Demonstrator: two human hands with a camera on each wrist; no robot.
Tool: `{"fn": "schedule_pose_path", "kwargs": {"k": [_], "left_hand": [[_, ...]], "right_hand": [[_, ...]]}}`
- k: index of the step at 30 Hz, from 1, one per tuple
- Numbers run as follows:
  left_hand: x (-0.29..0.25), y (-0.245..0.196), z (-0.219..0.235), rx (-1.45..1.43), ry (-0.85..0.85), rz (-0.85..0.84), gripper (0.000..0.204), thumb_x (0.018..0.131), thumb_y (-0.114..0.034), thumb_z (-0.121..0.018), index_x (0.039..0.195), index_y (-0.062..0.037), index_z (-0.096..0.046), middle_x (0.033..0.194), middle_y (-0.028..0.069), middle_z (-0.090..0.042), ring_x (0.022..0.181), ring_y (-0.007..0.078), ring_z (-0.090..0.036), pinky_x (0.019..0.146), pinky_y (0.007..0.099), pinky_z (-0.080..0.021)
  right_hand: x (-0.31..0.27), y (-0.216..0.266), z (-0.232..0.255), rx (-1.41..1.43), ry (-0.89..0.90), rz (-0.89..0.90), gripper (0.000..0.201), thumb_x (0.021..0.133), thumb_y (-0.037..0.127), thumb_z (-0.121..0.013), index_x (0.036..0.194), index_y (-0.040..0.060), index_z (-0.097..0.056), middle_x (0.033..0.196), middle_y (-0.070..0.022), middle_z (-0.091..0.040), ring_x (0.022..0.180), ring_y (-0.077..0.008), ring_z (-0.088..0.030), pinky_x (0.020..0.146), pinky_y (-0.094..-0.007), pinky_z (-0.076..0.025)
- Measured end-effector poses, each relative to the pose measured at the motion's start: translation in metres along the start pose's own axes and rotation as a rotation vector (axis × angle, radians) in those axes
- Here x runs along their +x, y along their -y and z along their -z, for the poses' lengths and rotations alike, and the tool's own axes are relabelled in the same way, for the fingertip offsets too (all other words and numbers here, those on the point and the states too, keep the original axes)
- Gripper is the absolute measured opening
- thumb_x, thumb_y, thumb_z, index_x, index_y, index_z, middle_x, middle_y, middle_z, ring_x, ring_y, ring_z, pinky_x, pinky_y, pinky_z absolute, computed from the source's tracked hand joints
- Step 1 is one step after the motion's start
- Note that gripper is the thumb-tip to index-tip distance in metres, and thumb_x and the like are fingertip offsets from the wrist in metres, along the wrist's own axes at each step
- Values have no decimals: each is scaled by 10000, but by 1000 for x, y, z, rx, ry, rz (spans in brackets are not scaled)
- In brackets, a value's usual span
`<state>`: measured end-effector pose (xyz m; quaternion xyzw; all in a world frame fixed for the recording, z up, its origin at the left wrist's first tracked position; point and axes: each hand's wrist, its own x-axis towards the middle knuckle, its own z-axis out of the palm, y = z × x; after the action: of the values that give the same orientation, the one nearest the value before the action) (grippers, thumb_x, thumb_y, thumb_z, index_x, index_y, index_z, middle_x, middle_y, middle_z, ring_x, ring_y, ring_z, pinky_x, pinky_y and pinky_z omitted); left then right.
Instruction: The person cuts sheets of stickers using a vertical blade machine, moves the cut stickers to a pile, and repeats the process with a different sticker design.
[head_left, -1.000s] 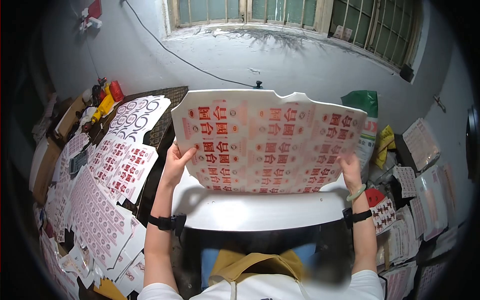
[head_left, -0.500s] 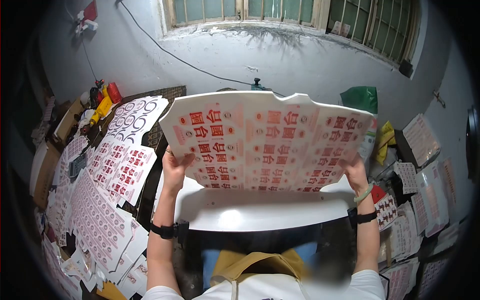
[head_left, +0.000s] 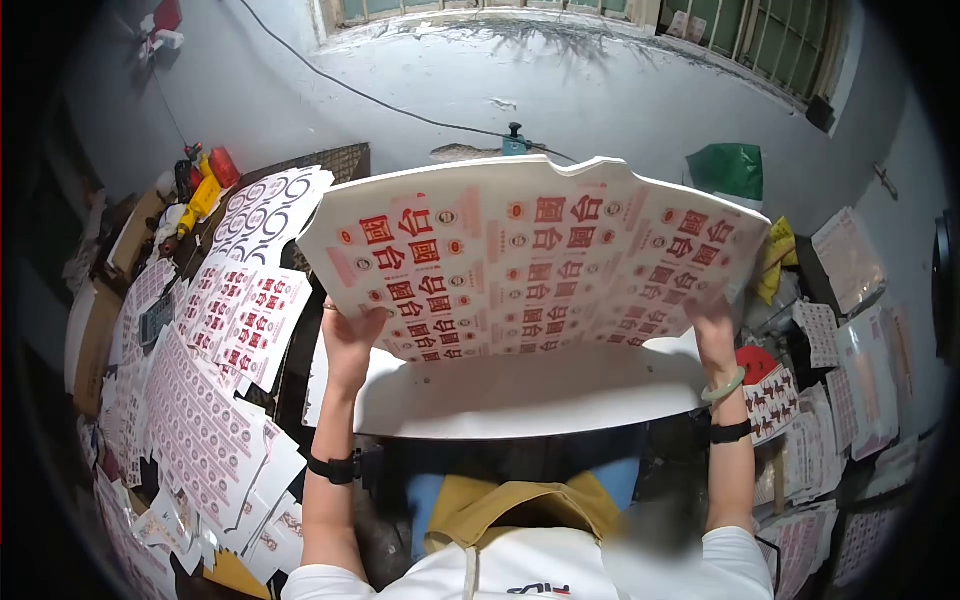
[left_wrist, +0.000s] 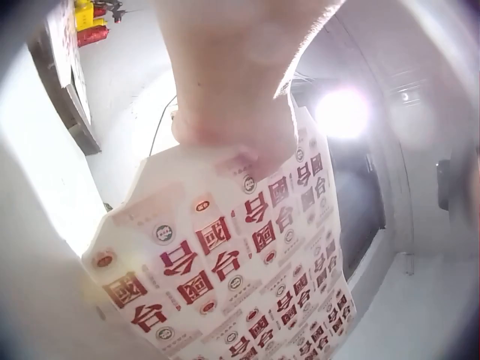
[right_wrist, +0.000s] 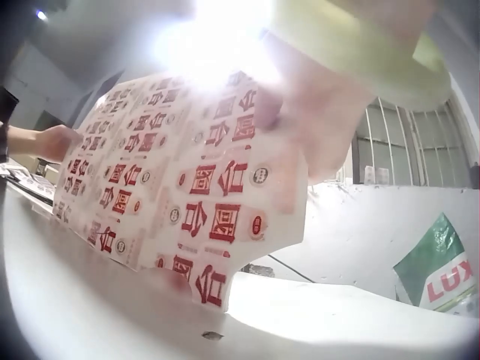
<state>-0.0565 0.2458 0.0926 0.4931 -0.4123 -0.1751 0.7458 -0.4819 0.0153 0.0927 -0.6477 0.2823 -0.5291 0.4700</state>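
A thick stack of large white sheets printed with red characters [head_left: 535, 265] stands tilted up between both hands. Its top edge has a notch near the middle, and its lower edge is close over the white tabletop [head_left: 530, 405]. My left hand [head_left: 350, 345] grips the left edge, thumb on the printed face and fingers hidden behind. On the opposite edge, my right hand [head_left: 713, 335] holds on the same way, a pale green bangle [head_left: 724, 386] at its wrist. The left wrist view shows the thumb against the print; in the right wrist view the sheets [right_wrist: 217, 202] bow slightly.
Printed sheets [head_left: 205, 430] lie heaped on the left, with a calculator [head_left: 155, 322] and yellow bottle [head_left: 200, 203] among the clutter. More sheet bundles [head_left: 865, 385] fill the right side. A green and white sack [head_left: 728, 172] stands behind, near the wall and barred window.
The stack fills more of the head view, its upper corners spread wider as it tilts up toward me. Both hands keep hold, and the head view has dipped slightly.
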Motion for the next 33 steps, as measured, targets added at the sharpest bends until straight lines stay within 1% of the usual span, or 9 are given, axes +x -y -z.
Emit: {"fn": "schedule_pose_path", "kwargs": {"k": [2, 4, 12, 14, 16, 18, 21, 26, 33], "left_hand": [[1, 5, 4, -9, 2, -35, 308, 863, 7, -643, 1136, -43, -508, 1079, 48, -603, 960, 111, -563, 873, 271, -460], [2, 9, 11, -27, -11, 38, 268, 898, -6, -606, 1151, -26, -520, 1078, 46, -614, 958, 105, -564, 885, 266, -447], [-8, -16, 9, 104, 52, -25, 226, 934, -46, -573, 1153, -12, -535, 1035, 44, -638, 904, 81, -581, 799, 239, -467], [-25, -26, 9, 137, 66, 10, 227, 938, -52, -567, 1157, -5, -532, 1036, 52, -640, 905, 83, -587, 790, 237, -471], [-52, -27, 13, 48, 106, 285, 230, 948, -54, -542, 1167, 13, -526, 1041, 71, -640, 934, 100, -595, 810, 242, -474], [-74, -16, 12, 27, 130, 371, 262, 950, -49, -524, 1189, 52, -493, 1089, 120, -626, 977, 147, -610, 843, 275, -494], [-95, 6, 13, -213, 124, 662, 352, 934, -25, -517, 1240, 104, -400, 1200, 214, -563, 1056, 248, -614, 926, 367, -507], [-93, 18, 15, -170, 103, 778, 368, 925, -10, -514, 1245, 113, -379, 1194, 226, -552, 1051, 272, -616, 920, 375, -513], [-73, 17, 3, -77, 122, 864, 405, 925, 1, -498, 1272, 138, -339, 1196, 251, -544, 1057, 294, -613, 917, 395, -515]], "right_hand": [[2, -10, 8, 43, -4, -8, 408, 881, 30, -570, 1272, -24, -470, 1202, -101, -573, 1107, -186, -523, 968, -341, -392], [3, -23, 22, 6, 13, -53, 352, 911, 38, -547, 1251, -24, -482, 1198, -97, -577, 1086, -173, -530, 955, -324, -400], [-17, 15, 25, -154, -32, 57, 243, 933, 57, -563, 1159, -30, -537, 998, -50, -652, 883, -126, -587, 814, -277, -461], [-36, 32, 33, -116, -33, -145, 249, 928, 51, -565, 1162, -30, -535, 1025, -63, -649, 901, -125, -593, 828, -277, -466], [-58, 45, 27, -100, -3, -167, 287, 921, 31, -546, 1198, -40, -522, 1077, -80, -639, 944, -131, -596, 857, -285, -472], [-78, 46, 28, -115, 82, -334, 332, 916, 13, -517, 1241, -52, -500, 1133, -93, -623, 986, -137, -594, 875, -286, -476], [-96, 42, 24, -49, 105, -472, 366, 898, 1, -492, 1259, -59, -488, 1151, -103, -615, 995, -148, -596, 868, -287, -481], [-95, 25, 31, -65, 143, -595, 340, 888, 6, -494, 1221, -63, -505, 1114, -110, -619, 986, -160, -601, 863, -296, -484], [-88, 13, 36, -169, 173, -586, 341, 888, 16, -515, 1221, -60, -507, 1107, -108, -616, 996, -165, -595, 870, -296, -479]]}}
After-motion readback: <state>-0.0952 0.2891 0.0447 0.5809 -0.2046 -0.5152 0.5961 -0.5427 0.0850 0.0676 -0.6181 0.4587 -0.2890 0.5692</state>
